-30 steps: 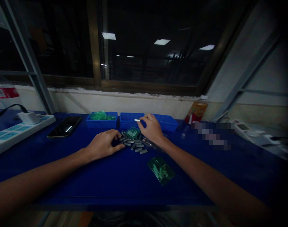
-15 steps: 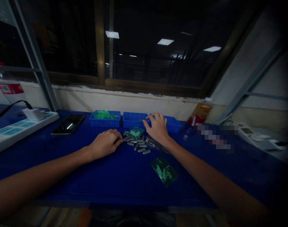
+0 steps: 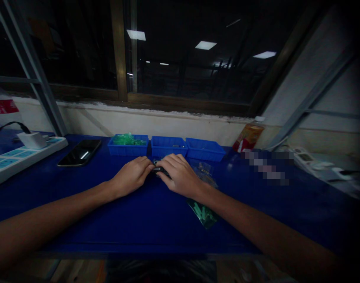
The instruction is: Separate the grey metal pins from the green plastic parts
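Observation:
My left hand [image 3: 134, 175] and my right hand [image 3: 181, 175] meet over the middle of the blue table. A small metal cylinder [image 3: 157, 169] shows between their fingertips, with the left thumb and fingers pinched at its left end. My right fingers curl over its other end and hide most of it. The pile of loose metal cylinders is largely covered by my hands. Beside my right wrist lies a clear plastic bag [image 3: 205, 169] with small parts. A green bag [image 3: 204, 214] of light green sticks is partly under my right forearm.
Along the wall stand three blue trays: the left tray [image 3: 128, 150] holds green bags, the middle tray [image 3: 168, 151] a few metal pieces, and there is a right tray [image 3: 205, 154]. Left are a phone [image 3: 79, 153] and a power strip [image 3: 26, 155]. An orange packet [image 3: 249, 137] stands back right.
My right hand has come down and left from the trays to meet my left hand. The pile and its green bag are now mostly hidden. The camera view has shifted slightly.

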`<state>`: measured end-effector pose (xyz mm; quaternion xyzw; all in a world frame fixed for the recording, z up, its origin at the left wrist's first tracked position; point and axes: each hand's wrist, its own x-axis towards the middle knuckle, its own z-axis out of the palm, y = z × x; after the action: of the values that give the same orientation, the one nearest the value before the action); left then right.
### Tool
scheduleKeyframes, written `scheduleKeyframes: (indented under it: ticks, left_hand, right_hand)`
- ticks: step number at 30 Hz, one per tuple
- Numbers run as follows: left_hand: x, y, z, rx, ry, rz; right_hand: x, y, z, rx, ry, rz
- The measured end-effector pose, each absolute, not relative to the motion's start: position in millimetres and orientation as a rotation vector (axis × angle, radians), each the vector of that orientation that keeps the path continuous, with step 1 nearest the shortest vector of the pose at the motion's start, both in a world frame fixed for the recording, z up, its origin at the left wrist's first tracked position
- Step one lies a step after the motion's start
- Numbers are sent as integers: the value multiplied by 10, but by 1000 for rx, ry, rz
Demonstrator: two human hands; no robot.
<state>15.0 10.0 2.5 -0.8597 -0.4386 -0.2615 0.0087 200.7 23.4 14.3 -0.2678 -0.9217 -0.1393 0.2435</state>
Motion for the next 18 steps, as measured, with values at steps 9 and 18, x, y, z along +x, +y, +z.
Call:
scheduleKeyframes:
  ticks: [9,18]
  left_hand:
    - [167,36,76,-2733,-1356,-961]
    - [160,27,46,-2704,-1178,-1179]
  right_hand:
    - [2007,236,124,-723,-2475,-481]
    - [2007,267,95,-769,-2430,-329]
